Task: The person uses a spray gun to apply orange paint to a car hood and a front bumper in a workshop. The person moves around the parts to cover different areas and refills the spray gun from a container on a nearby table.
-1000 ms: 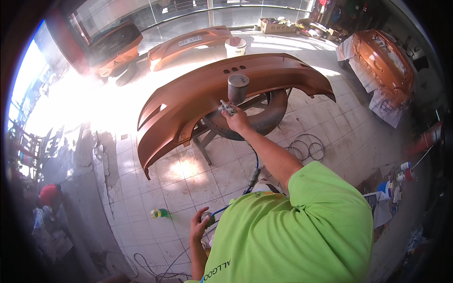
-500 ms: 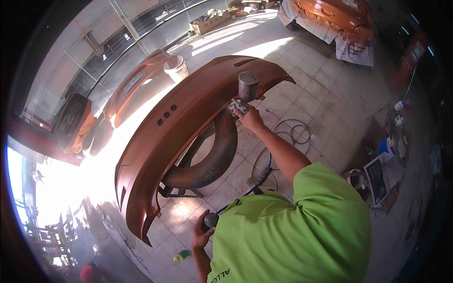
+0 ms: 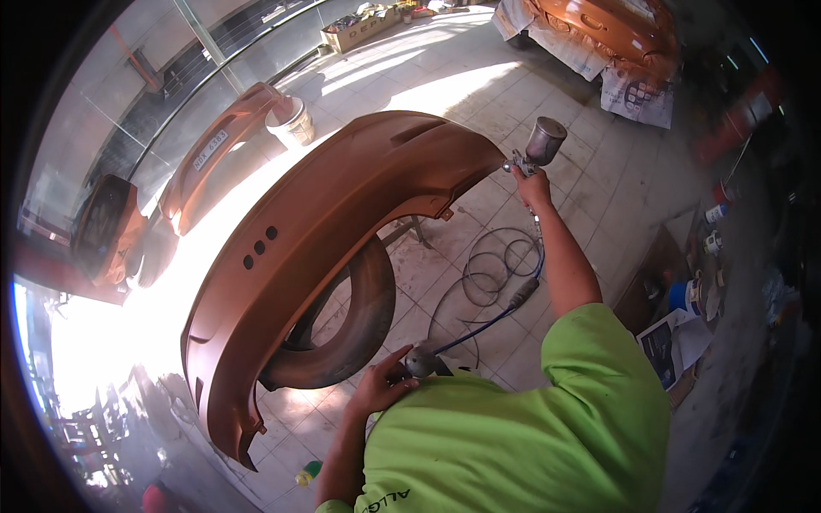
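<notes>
My right hand (image 3: 532,186) grips a paint spray gun (image 3: 519,165) with a grey metal cup (image 3: 546,139) upright on top. The gun is beside the far right end of a long copper-orange car bumper (image 3: 333,214), its nozzle toward it. A blue air hose (image 3: 479,327) hangs from the gun and bends back toward my body. Close to my chest, my left hand (image 3: 380,386) has its fingers and thumb around a round grey piece (image 3: 421,361), perhaps a mask filter. Under the bumper, a tire (image 3: 363,333) lies against its stand.
Hose coils (image 3: 492,278) lie on the tiled floor. A white bucket (image 3: 291,124) and another orange bumper (image 3: 209,158) stand beyond. Paper masks an orange car part (image 3: 599,34) at the far right. Cans and a blue-banded tub (image 3: 687,296) sit at right; a green-yellow bottle (image 3: 309,473) lies low left.
My right hand has carried the spray gun rightward along the bumper to its far end. My left hand and the grey piece have shifted right and up in view as the whole view moved.
</notes>
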`<move>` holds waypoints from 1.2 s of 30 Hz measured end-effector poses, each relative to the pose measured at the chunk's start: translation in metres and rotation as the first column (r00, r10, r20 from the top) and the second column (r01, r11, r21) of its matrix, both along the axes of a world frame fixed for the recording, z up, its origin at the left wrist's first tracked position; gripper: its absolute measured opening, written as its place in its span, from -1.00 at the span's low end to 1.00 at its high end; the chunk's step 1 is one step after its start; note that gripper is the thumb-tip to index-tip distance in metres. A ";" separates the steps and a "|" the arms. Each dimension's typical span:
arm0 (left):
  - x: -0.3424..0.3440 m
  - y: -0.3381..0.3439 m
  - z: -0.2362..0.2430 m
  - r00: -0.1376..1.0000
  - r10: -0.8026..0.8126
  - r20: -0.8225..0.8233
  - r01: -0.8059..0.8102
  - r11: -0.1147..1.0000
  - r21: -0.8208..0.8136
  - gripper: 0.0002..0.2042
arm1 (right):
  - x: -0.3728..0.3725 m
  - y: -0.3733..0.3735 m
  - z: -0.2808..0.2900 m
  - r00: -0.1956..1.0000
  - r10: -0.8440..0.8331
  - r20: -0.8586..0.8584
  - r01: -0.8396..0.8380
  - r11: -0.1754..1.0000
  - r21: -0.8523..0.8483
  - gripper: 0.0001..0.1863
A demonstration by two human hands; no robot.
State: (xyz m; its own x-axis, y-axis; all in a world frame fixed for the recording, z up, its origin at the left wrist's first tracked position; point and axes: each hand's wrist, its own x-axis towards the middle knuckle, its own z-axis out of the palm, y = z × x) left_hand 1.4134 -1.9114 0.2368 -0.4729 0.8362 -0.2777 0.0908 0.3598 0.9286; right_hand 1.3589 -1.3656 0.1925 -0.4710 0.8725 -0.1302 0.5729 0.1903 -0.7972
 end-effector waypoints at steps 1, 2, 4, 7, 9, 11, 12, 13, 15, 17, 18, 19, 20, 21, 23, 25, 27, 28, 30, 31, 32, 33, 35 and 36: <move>-0.005 0.014 0.009 0.999 -0.053 0.006 0.053 0.998 -0.015 -0.23 | -0.004 0.021 -0.006 1.000 -0.022 0.015 0.021 1.000 0.004 -0.54; -0.011 0.024 0.013 0.994 -0.107 0.011 0.107 0.994 -0.031 -0.22 | -0.009 0.036 -0.008 0.999 -0.043 0.027 0.043 0.999 0.008 -0.54; -0.012 0.034 0.011 0.983 -0.167 0.070 0.168 0.986 -0.004 -0.19 | -0.021 0.057 -0.015 0.993 -0.112 0.037 0.111 0.994 0.021 -0.52; -0.016 0.040 0.004 0.972 -0.203 0.119 0.199 0.979 0.041 -0.20 | -0.024 0.107 -0.054 0.989 -0.141 -0.048 0.149 0.934 0.325 -0.53; -0.015 0.031 -0.003 0.970 -0.160 0.183 0.155 0.987 0.042 -0.22 | -0.027 0.101 -0.058 0.994 -0.059 -0.089 0.082 0.954 0.288 -0.55; -0.009 0.016 -0.007 0.979 -0.072 0.192 0.075 0.997 -0.009 -0.25 | -0.050 0.039 -0.025 0.992 0.106 -0.072 -0.109 0.993 -0.053 -0.58; -0.010 0.011 -0.007 0.980 -0.060 0.192 0.065 0.998 -0.021 -0.27 | -0.047 0.020 -0.016 0.988 0.136 -0.068 -0.140 0.988 -0.063 -0.59; -0.010 0.006 -0.009 0.978 -0.048 0.204 0.056 0.998 -0.034 -0.29 | -0.043 0.002 -0.009 0.984 0.165 -0.065 -0.169 0.983 -0.072 -0.60; -0.005 -0.008 -0.018 0.973 -0.013 0.228 0.027 0.998 -0.059 -0.34 | -0.034 -0.040 0.009 0.965 0.247 -0.087 -0.252 0.965 -0.064 -0.62; 0.000 -0.017 -0.023 0.959 0.035 0.281 -0.041 0.999 0.015 -0.37 | -0.023 -0.080 0.031 0.929 0.343 -0.137 -0.349 0.937 -0.024 -0.64; 0.002 -0.019 -0.026 0.950 0.055 0.309 -0.075 0.996 0.051 -0.39 | -0.018 -0.093 0.034 0.909 0.376 -0.182 -0.390 0.920 -0.047 -0.65; 0.003 -0.022 -0.030 0.940 0.061 0.336 -0.088 0.994 0.064 -0.39 | -0.015 -0.104 0.035 0.884 0.409 -0.227 -0.434 0.898 -0.070 -0.65; 0.004 -0.024 -0.033 0.929 0.068 0.364 -0.102 0.992 0.076 -0.40 | -0.013 -0.110 0.037 0.855 0.441 -0.272 -0.479 0.873 -0.092 -0.66; 0.005 -0.025 -0.036 0.917 0.074 0.392 -0.117 0.989 0.088 -0.40 | -0.012 -0.108 0.039 0.881 0.442 -0.170 -0.468 0.865 -0.182 -0.67; 0.005 -0.026 -0.041 0.909 0.066 0.412 -0.110 0.990 0.084 -0.41 | -0.016 -0.097 0.038 0.889 0.410 -0.205 -0.447 0.875 -0.185 -0.69; 0.005 -0.023 -0.042 0.914 0.046 0.404 -0.078 0.995 0.063 -0.41 | -0.026 -0.076 0.034 0.889 0.400 -0.221 -0.439 0.883 -0.168 -0.69; 0.000 -0.016 -0.034 0.932 0.001 0.363 -0.011 1.000 0.026 -0.39 | -0.038 -0.036 0.017 0.943 0.291 -0.163 -0.315 0.938 -0.145 -0.63; -0.002 -0.011 -0.025 0.935 -0.004 0.354 -0.002 1.000 0.016 -0.37 | -0.042 -0.016 0.010 0.950 0.263 -0.165 -0.283 0.953 -0.112 -0.60; -0.004 0.001 -0.005 0.942 -0.019 0.335 0.023 1.000 -0.006 -0.34 | -0.046 0.021 0.000 0.979 0.161 -0.127 -0.168 0.985 -0.047 -0.54; -0.002 0.003 -0.007 0.942 -0.030 0.335 0.023 0.999 0.025 -0.33 | -0.053 0.027 0.001 0.989 0.108 -0.099 -0.110 0.994 -0.024 -0.53; -0.002 0.005 -0.010 0.943 -0.051 0.329 0.032 0.997 0.064 -0.32 | -0.058 0.041 0.000 0.987 0.067 -0.143 -0.071 0.997 -0.020 -0.50; -0.001 0.007 -0.012 0.944 -0.072 0.323 0.041 0.994 0.102 -0.30 | -0.061 0.051 -0.003 0.993 0.036 -0.114 -0.031 0.999 0.044 -0.51; 0.000 0.008 -0.007 0.940 -0.068 0.335 0.038 0.995 0.095 -0.30 | -0.067 0.066 -0.012 0.996 -0.053 -0.066 0.062 0.988 0.145 -0.51; 0.001 0.008 -0.005 0.937 -0.070 0.341 0.040 0.995 0.094 -0.30 | -0.071 0.072 -0.018 0.993 -0.108 -0.049 0.116 0.976 0.184 -0.51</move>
State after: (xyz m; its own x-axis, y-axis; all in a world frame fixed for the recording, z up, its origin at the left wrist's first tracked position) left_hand 1.4142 -1.9039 0.2317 -0.3136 0.8855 -0.3428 -0.2213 0.2829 0.9333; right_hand 1.2883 -1.2938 0.1750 -0.3705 0.9272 0.0554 0.5689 0.2736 -0.7755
